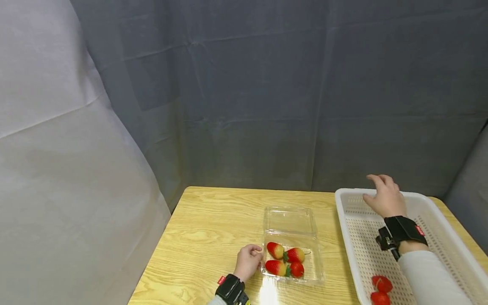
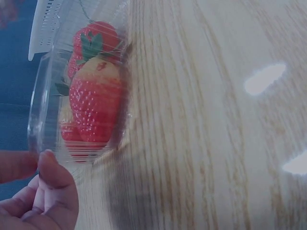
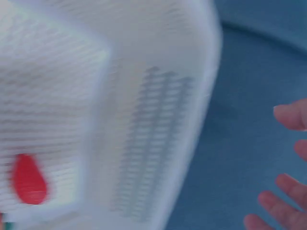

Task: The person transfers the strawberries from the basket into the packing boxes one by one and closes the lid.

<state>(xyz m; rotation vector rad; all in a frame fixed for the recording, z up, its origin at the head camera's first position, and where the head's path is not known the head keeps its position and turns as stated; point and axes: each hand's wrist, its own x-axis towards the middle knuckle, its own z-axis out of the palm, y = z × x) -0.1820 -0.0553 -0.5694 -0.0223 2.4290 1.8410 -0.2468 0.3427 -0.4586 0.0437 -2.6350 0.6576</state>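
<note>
The left hand pinches the clear box by its edge, four strawberries inside — a light hold should steady it. The right hand, spread and holding nothing, hangs above the white basket — gentle handling should suit the two berries there.

Through my feed I see a glossy clear-plastic box, shiny dimpled strawberries, a white plastic basket, a smooth wood-grained table, and matt, creased grey cloth.
</note>
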